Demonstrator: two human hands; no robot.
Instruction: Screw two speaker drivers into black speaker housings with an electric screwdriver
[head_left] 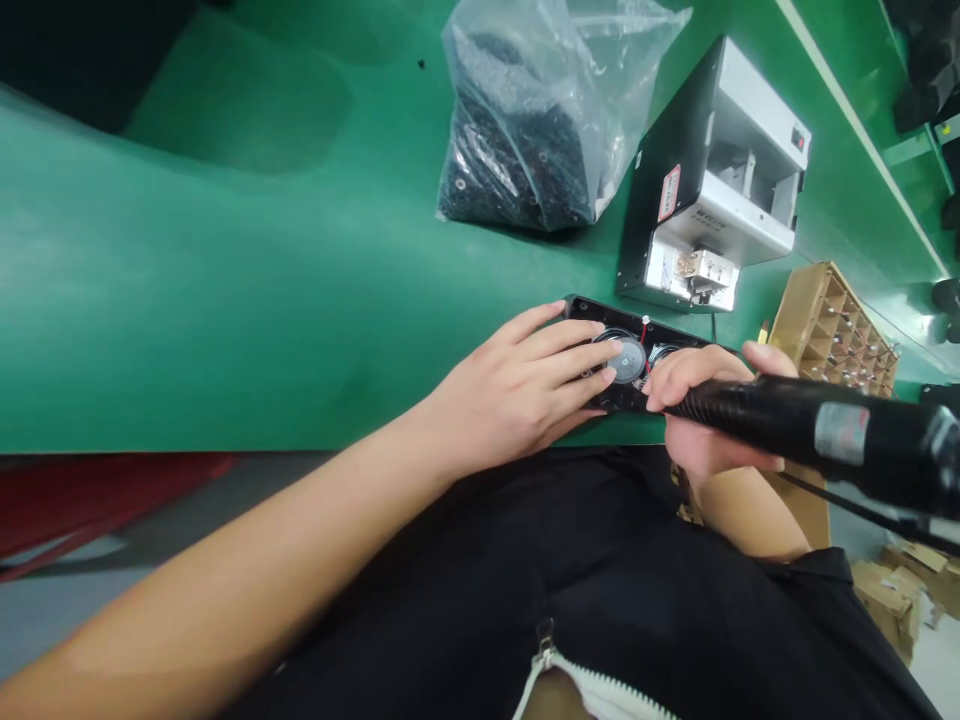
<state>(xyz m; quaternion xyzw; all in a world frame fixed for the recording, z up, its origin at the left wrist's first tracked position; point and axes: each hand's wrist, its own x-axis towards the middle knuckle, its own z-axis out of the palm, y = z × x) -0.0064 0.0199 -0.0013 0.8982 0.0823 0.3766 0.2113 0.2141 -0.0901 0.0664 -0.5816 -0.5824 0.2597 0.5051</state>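
My left hand (529, 385) lies with its fingers stretched out over the left end of a black speaker housing (589, 308). Its fingertips touch a round grey speaker driver (628, 360) set in the housing. A second round driver (664, 353) shows partly beside it, and a red wire with a white plug (645, 325) rises between the two. My right hand (709, 405) is wrapped around a black electric screwdriver (795, 415), tilted with its rear end toward the right edge. The tool's tip is hidden behind my fingers.
Beyond the housing on the green table (225, 320) stands a black and silver screw feeder machine (675, 215). A clear plastic bag of black parts (525, 140) lies to its left. A divided cardboard box (806, 310) stands to the right, with more cartons (889, 605) on the floor.
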